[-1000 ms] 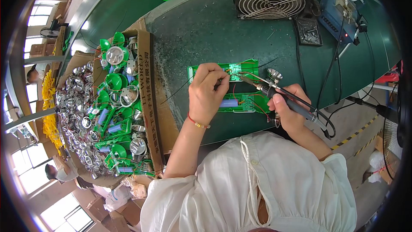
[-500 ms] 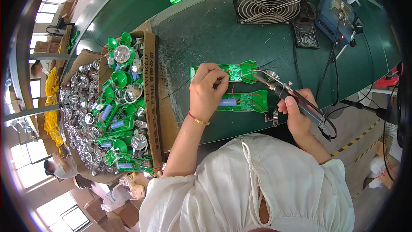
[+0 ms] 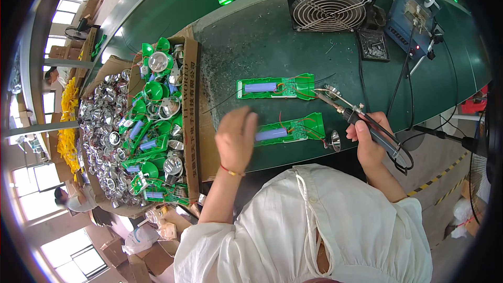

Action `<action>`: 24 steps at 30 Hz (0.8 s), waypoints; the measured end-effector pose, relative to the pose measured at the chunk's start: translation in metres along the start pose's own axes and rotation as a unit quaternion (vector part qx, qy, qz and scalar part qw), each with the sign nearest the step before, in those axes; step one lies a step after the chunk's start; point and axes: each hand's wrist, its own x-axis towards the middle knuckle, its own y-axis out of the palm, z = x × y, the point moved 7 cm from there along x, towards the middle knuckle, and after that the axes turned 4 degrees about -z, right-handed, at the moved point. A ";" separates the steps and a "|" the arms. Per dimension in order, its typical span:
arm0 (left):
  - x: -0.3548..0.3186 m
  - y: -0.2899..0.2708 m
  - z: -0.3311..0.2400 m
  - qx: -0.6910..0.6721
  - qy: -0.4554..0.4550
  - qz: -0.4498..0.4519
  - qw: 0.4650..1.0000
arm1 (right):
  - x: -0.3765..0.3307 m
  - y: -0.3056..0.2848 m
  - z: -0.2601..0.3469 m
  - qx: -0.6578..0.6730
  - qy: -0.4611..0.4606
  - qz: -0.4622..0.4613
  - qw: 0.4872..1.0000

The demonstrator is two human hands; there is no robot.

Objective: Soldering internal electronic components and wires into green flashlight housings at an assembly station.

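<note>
My right hand (image 3: pixel 373 135) grips a soldering iron (image 3: pixel 380 139) with a black handle, fingers wrapped round it. The iron's tip points left, close to the right end of the upper green flashlight housing (image 3: pixel 304 86). That housing holds a blue cylindrical battery (image 3: pixel 260 88), a green circuit board and thin wires; a shiny reflector (image 3: pixel 330 93) lies by its right end. Nearer me lies a second green housing (image 3: pixel 313 123) with a similar battery (image 3: pixel 271 134), wired to another reflector (image 3: pixel 335 140). My left hand (image 3: pixel 236 139) is at its left end, fingers smeared by motion.
At left stands a cardboard box (image 3: pixel 192 120) full of silvery reflectors (image 3: pixel 105 126) and green housings. A fan with a wire guard (image 3: pixel 329 11), a small black tray (image 3: pixel 374 47) and a blue soldering station (image 3: pixel 406 18) stand at the back. Cables run down the right side.
My left hand has left the upper housing and moved down and left to the lower one, whose left end has tilted downward. My right hand still holds the soldering iron, slightly lower.
</note>
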 end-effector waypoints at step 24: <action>0.049 0.044 -0.033 -0.021 0.126 0.090 0.988 | 0.013 0.030 -0.009 -0.042 0.029 0.069 0.996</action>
